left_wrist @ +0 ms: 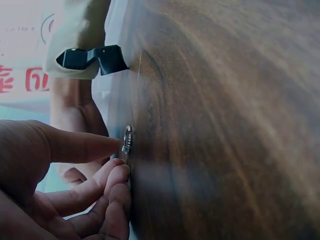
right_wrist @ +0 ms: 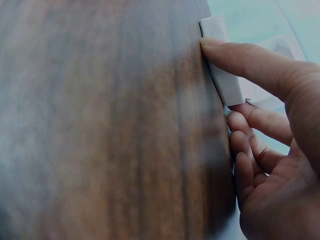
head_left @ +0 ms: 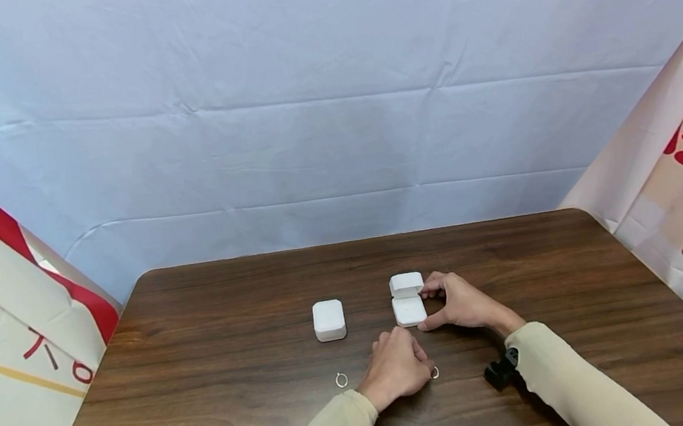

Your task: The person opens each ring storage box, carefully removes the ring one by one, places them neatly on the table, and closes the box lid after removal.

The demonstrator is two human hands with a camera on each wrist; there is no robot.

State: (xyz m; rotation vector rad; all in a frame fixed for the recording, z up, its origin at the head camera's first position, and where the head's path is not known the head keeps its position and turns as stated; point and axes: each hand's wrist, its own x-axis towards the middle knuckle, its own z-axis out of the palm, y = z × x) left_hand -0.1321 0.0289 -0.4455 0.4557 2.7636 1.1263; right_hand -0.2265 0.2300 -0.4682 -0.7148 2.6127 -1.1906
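Note:
An open white ring box (head_left: 410,311) stands right of centre on the table, its lid tipped up at the back. My right hand (head_left: 461,303) grips it from the right, thumb at the front corner and fingers behind; the right wrist view shows the thumb (right_wrist: 220,47) on the white side. Low over the table in front of the box, my left hand (head_left: 396,366) pinches a silvery ring (left_wrist: 128,140) at its edge, between thumb and fingertips. The ring's band looks beaded or stone-set. Part of this ring (head_left: 435,372) shows beside the fingers in the head view.
A closed white ring box (head_left: 329,320) stands left of the open one. Another ring (head_left: 341,380) lies on the brown wooden table (head_left: 207,371) left of my left hand. A pale cloth (head_left: 332,136) hangs behind the table, with printed cloths at both sides.

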